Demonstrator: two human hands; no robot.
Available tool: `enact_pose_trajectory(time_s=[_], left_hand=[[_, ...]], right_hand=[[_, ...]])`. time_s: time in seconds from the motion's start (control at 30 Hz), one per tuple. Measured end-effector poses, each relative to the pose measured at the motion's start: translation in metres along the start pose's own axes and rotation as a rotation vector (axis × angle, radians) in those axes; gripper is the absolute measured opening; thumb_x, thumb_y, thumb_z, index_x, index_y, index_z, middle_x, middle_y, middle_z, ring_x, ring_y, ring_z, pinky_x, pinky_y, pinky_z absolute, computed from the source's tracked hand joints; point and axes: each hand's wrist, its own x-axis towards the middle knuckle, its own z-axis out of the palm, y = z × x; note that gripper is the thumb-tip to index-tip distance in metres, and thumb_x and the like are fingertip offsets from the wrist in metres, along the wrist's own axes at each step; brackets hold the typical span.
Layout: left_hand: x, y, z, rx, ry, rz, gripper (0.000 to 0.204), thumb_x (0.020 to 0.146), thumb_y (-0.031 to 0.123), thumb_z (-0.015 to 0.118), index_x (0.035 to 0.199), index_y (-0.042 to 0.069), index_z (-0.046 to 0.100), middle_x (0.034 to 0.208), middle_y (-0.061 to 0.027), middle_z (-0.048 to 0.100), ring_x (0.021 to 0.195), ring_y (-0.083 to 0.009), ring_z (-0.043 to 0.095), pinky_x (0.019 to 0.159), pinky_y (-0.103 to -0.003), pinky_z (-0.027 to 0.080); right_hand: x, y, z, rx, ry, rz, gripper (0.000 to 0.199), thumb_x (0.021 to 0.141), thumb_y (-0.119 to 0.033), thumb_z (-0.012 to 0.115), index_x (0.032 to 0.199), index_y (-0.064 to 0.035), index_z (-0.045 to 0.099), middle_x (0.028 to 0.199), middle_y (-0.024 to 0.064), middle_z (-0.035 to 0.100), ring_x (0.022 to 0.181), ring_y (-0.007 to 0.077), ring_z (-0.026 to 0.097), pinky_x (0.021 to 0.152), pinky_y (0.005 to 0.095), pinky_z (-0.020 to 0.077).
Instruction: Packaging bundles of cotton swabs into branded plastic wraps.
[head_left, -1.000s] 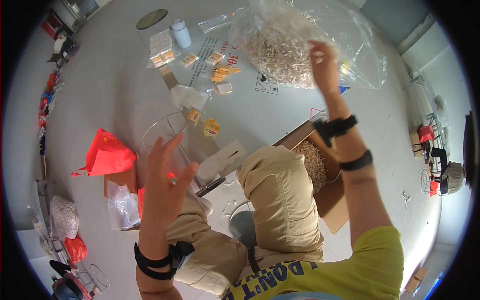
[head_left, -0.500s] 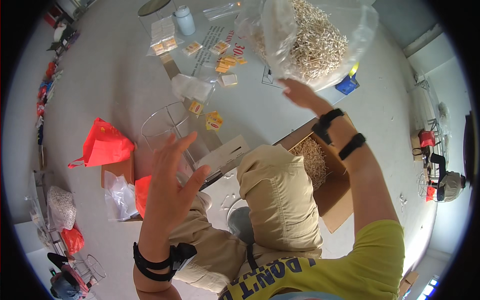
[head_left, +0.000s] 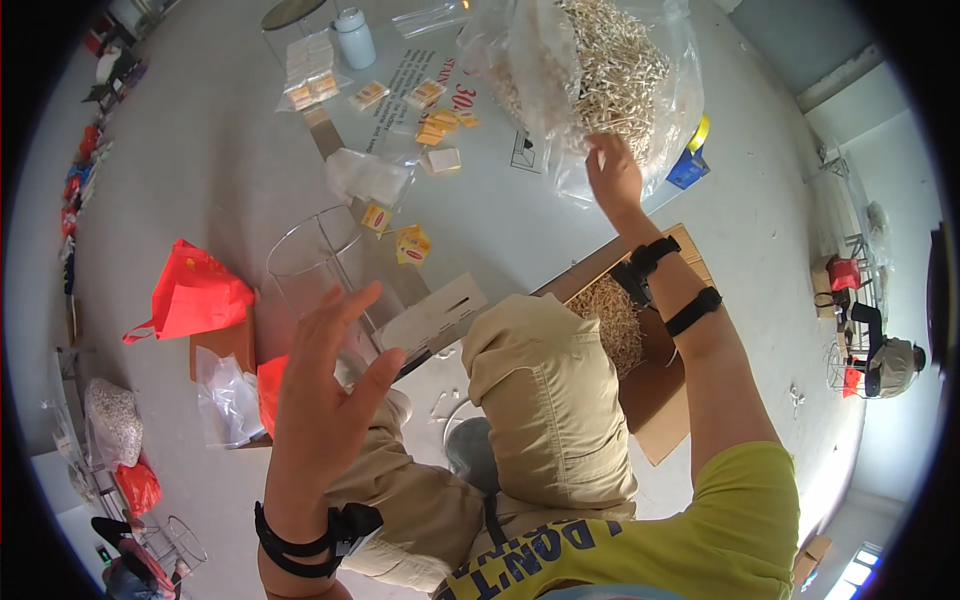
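The top edge is cutting off the clear bag (head_left: 545, 95). The left hand (head_left: 330, 395) is hiding part of a red thing (head_left: 268, 387). A leg (head_left: 548, 415) is covering some brown box (head_left: 657, 412).

The right arm (head_left: 725, 395) reaches forward past the right knee (head_left: 515, 325), slanting inward from that knee's right side. The right grip (head_left: 615, 172) is well beyond the knee and somewhat to its right, fingers (head_left: 601, 146) bent; how firmly they close cannot be made out. Left of the knee, the left wrist (head_left: 298, 490) is raised, and the left grip (head_left: 325, 400) is spread, its thumb (head_left: 375, 385) held apart, pointing towards the knee's side.
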Motion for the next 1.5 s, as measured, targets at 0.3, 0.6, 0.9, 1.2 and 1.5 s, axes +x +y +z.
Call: enact_pose_trajectory(time_s=[0.3,0.6,0.9,1.2,1.5], left_hand=[[0.004,0.004,0.003,0.080,-0.067,0.014,0.047,0.086,0.019,0.067,0.128,0.007,0.052,0.127,-0.0149,0.055,0.130,-0.0346,0.041,0.104,-0.042,0.036],[0.007,0.006,0.000,0.065,-0.098,-0.016,0.047,0.086,0.020,0.067,0.129,0.007,0.051,0.127,-0.0140,0.055,0.129,-0.0327,0.044,0.104,-0.042,0.037],[0.007,0.006,0.001,0.018,-0.098,-0.001,0.047,0.087,0.019,0.067,0.129,0.006,0.051,0.126,-0.0149,0.055,0.128,-0.0338,0.044,0.102,-0.042,0.038],[0.005,0.004,0.000,-0.004,-0.088,-0.022,0.046,0.088,0.020,0.066,0.129,0.005,0.050,0.127,-0.0159,0.054,0.128,-0.0335,0.044,0.103,-0.040,0.037],[0.004,0.004,-0.001,-0.015,-0.086,-0.047,0.048,0.090,0.027,0.063,0.131,0.006,0.050,0.130,-0.0176,0.052,0.129,-0.0333,0.042,0.103,-0.040,0.036]], right_hand=[[0.072,0.008,-0.018,-0.524,-0.042,0.287,0.112,0.065,-0.041,0.083,0.151,-0.0325,0.012,0.153,0.0224,0.011,0.136,0.0459,0.026,0.102,0.0603,0.0363],[0.106,0.077,-0.043,-0.359,-0.063,0.431,0.082,0.070,-0.050,0.073,0.140,-0.0251,0.038,0.129,0.0236,0.044,0.102,0.0407,0.062,0.083,0.0485,0.0531],[0.121,0.100,-0.049,-0.239,0.058,0.524,0.066,0.075,-0.033,0.065,0.134,-0.0082,0.047,0.116,0.0203,0.062,0.107,0.0353,0.061,0.091,0.0421,0.0481],[0.154,0.099,-0.084,-0.220,0.144,0.531,0.072,0.079,-0.036,0.065,0.138,-0.0040,0.041,0.118,0.0222,0.062,0.113,0.0355,0.059,0.094,0.0403,0.0469],[0.183,0.091,-0.116,-0.095,0.178,0.522,0.071,0.072,-0.046,0.074,0.128,-0.0072,0.052,0.114,0.0159,0.066,0.109,0.0306,0.062,0.090,0.0386,0.0497]])
